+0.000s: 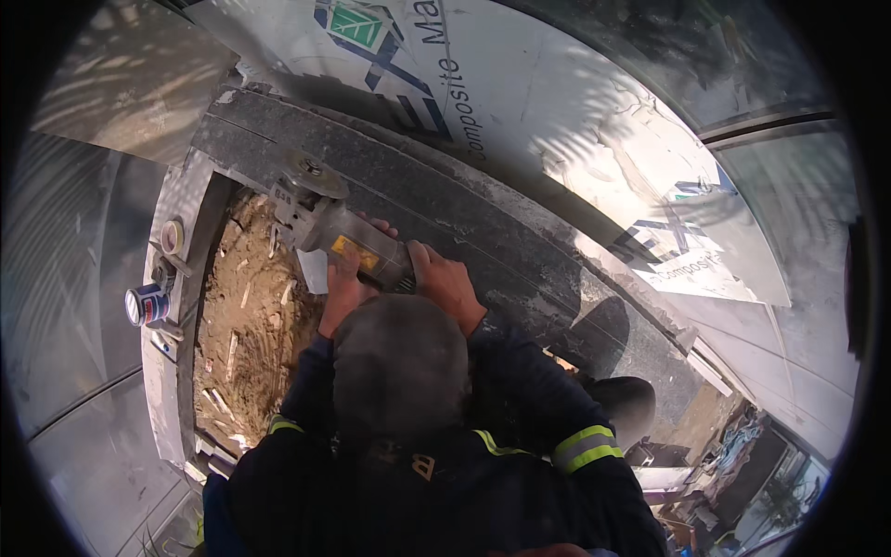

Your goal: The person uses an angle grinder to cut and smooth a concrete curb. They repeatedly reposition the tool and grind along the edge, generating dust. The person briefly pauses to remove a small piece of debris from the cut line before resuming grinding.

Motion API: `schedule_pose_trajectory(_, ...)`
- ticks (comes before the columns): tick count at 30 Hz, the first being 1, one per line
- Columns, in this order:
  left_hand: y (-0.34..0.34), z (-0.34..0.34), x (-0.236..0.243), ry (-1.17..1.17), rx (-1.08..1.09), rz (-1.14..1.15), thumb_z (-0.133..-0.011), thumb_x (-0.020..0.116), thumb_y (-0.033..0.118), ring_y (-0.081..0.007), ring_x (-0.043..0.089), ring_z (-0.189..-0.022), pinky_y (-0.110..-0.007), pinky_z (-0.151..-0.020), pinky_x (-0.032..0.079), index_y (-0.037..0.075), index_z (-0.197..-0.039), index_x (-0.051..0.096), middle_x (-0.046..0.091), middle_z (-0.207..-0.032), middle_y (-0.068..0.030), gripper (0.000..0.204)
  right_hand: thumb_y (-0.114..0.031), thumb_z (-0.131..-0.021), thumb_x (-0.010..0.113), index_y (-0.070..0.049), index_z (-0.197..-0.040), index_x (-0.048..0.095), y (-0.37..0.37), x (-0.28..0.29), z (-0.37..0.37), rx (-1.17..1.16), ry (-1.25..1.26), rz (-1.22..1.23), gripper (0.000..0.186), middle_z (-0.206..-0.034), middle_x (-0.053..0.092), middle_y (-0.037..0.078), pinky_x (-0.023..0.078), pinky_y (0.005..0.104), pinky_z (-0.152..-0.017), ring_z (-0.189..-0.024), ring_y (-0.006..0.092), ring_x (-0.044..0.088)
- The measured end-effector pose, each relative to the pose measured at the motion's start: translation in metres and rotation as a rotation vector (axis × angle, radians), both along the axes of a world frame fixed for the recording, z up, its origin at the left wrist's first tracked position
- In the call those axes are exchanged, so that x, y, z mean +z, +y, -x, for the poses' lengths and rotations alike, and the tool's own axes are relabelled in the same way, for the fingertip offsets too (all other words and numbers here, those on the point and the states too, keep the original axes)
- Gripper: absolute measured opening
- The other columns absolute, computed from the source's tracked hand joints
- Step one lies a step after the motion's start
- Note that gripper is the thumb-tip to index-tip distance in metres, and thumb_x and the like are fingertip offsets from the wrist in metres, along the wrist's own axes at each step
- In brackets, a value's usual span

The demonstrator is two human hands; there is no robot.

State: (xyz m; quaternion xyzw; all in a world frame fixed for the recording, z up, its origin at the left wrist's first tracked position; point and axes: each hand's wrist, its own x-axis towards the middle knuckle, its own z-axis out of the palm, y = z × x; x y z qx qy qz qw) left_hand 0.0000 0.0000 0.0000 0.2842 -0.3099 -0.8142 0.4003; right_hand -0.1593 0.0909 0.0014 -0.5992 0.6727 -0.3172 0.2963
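Observation:
Both my hands are closed around an angle grinder (332, 226) with a grey body and a yellow label. My left hand (345, 292) grips the middle of the body, its thumb beside the label. Around the rear end wraps my right hand (452, 288). The grinder's round disc (317, 174) is at the far left end, over a dark dusty stone ledge (501, 246); whether it touches the stone I cannot tell. A flat white piece (314, 269) shows beside the grinder, partly hidden. My grey-clad knee (399, 362) rises just below my hands.
Left of the ledge lies a bed of brown soil (246, 316) with wood scraps. Its pale border (165, 390) carries a small tin (147, 304) and a tape roll (173, 237). Behind the ledge leans a white printed sheet (575, 121). Clutter (742, 446) lies at lower right.

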Motion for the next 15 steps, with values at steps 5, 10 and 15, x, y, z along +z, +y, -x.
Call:
schedule_pose_trajectory(5, 0.018, -0.029, -0.021, 0.279, 0.122, -0.219, -0.098, 0.039, 0.084, -0.0339, 0.053, -0.14, -0.056, -0.122, 0.04, 0.011, -0.156, 0.043, 0.058, -0.14, -0.0113, 0.094, -0.034, -0.089, 0.073, 0.004, -0.134, 0.051, 0.003, -0.001, -0.003, 0.129, 0.025, 0.02, 0.062, -0.116, 0.07, 0.023, 0.058, 0.0527, -0.075, -0.092, 0.0449, 0.072)
schedule_pose_trajectory(10, 0.011, -0.027, -0.026, 0.314, 0.287, -0.365, -0.098, 0.035, 0.088, -0.032, 0.059, -0.128, -0.054, -0.115, 0.045, 0.007, -0.148, 0.049, 0.061, -0.134, -0.0131, 0.096, -0.039, -0.086, 0.078, 0.004, -0.13, 0.053, -0.009, -0.011, -0.006, 0.156, 0.117, -0.086, 0.067, -0.108, 0.071, 0.022, 0.058, 0.0523, -0.073, -0.089, 0.044, 0.073)
schedule_pose_trajectory(15, -0.027, -0.031, -0.02, 0.124, 0.562, -0.479, -0.105, 0.037, 0.064, -0.0296, 0.066, -0.104, -0.051, -0.097, 0.054, 0.007, -0.127, 0.061, 0.068, -0.114, -0.0102, 0.065, -0.032, -0.073, 0.087, 0.003, -0.129, 0.054, -0.039, -0.01, -0.016, 0.242, 0.071, -0.184, 0.074, -0.11, 0.07, 0.022, 0.058, 0.051, -0.081, -0.097, 0.0445, 0.072)
